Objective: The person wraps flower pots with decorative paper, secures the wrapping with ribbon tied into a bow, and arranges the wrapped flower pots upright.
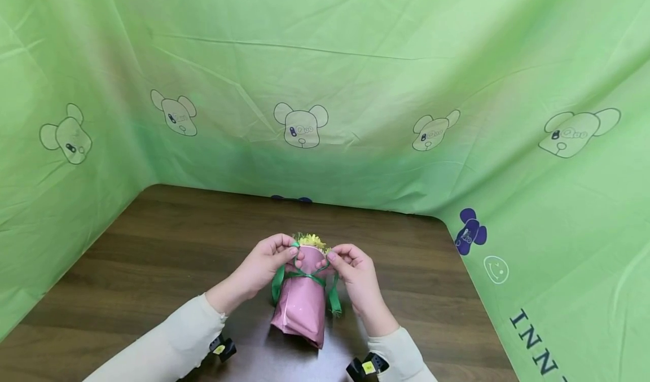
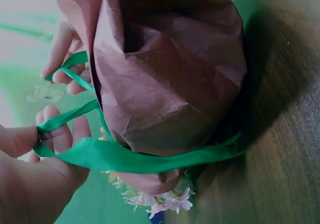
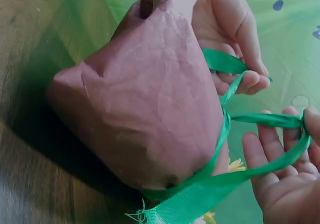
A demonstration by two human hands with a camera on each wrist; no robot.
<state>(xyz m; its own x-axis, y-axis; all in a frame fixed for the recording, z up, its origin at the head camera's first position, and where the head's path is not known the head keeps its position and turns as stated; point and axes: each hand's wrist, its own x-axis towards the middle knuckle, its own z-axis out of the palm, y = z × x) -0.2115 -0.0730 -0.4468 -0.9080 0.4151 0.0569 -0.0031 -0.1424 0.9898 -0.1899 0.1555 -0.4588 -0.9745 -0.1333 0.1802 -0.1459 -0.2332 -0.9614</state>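
Note:
A bouquet wrapped in pink paper lies on the table, its yellow flowers showing at the far end. Round the paper runs a green ribbon, crossed at the front. My left hand pinches one length of it between thumb and fingers. Another length is pinched by my right hand, on the other side of the wrap. Loose ribbon ends hang down at both sides. In the left wrist view, pale pink flowers also stick out of the paper. The stems are hidden inside the wrap.
A dark wooden table lies under the bouquet. Green cloth with printed bear heads hangs along the back and both sides of it. Black wrist cameras sit near both cuffs.

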